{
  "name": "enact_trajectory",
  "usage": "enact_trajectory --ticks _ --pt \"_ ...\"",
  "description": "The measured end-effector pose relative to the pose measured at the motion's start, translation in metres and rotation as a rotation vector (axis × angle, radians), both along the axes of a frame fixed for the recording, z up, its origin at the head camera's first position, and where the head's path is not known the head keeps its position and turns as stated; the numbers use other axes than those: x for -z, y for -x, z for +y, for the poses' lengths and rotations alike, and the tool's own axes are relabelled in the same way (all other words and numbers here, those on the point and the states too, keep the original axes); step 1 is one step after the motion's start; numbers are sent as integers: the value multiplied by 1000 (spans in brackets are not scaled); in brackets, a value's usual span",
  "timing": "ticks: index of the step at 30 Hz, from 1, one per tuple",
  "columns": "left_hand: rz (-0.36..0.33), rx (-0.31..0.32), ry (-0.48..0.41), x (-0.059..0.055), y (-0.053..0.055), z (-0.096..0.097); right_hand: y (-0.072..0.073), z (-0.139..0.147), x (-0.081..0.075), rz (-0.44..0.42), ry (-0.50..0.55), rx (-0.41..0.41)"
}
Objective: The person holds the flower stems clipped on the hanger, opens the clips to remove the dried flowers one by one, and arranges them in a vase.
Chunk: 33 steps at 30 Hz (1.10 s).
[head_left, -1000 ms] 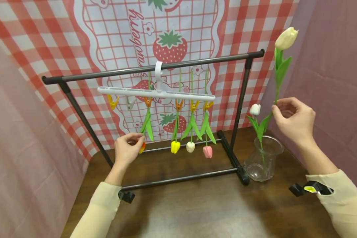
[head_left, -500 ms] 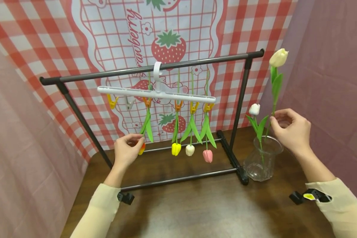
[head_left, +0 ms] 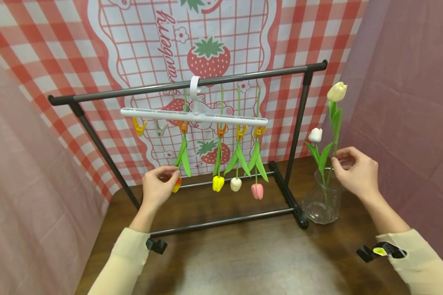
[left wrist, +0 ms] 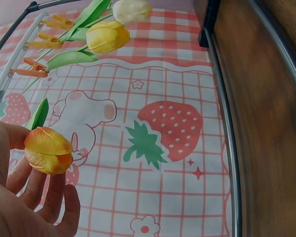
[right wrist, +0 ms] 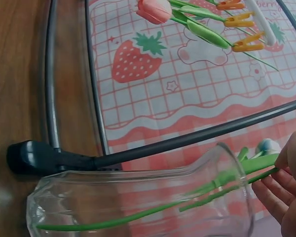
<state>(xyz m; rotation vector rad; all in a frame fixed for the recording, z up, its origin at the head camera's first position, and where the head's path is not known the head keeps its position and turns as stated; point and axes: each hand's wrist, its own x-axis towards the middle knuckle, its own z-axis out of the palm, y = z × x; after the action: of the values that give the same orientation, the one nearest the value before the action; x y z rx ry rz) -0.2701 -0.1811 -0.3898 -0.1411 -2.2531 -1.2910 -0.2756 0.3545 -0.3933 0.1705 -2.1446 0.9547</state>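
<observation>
My right hand [head_left: 358, 172] pinches the stem of a cream tulip [head_left: 336, 91], whose lower end is inside the clear glass vase [right wrist: 113, 192]. A white tulip [head_left: 315, 135] stands in the same vase. My left hand [head_left: 157, 186] pinches the stem of an orange-yellow tulip [left wrist: 48, 150] just by its bloom. That tulip hangs upside down from an orange clip [head_left: 183, 127] on the white hanger [head_left: 162, 114]. To its right a yellow tulip [head_left: 218, 184], a white tulip [head_left: 236, 184] and a pink tulip [head_left: 257, 191] hang head down from clips.
The hanger hooks over a dark metal rack [head_left: 258, 76] on the brown wooden table [head_left: 221, 258]. A yellow clip [head_left: 139, 126] and a grey clip [head_left: 160, 128] at its left end hold nothing. Behind is a checked strawberry cloth [head_left: 302, 37]; pink curtains flank both sides.
My right hand has moved down and slightly left, lowering the cream tulip so its stem enters the vase. My left hand keeps its pinch on the orange-yellow tulip.
</observation>
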Motion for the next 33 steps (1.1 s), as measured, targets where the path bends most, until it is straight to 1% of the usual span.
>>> enact_trajectory --ticks 8,18,21,29,33 --pt "-3 5 -3 2 -1 0 0 -1 12 -18 -27 -3" --pt "-20 9 4 3 -1 1 -2 -4 21 4 -106 0" --pt "-24 11 4 2 -1 1 -2 -3 23 -6 -119 9" --pt "-28 20 6 4 -2 1 -5 -4 28 -48 -124 8" --pt "-27 25 10 5 -2 1 -8 -5 28 -44 -89 -19"
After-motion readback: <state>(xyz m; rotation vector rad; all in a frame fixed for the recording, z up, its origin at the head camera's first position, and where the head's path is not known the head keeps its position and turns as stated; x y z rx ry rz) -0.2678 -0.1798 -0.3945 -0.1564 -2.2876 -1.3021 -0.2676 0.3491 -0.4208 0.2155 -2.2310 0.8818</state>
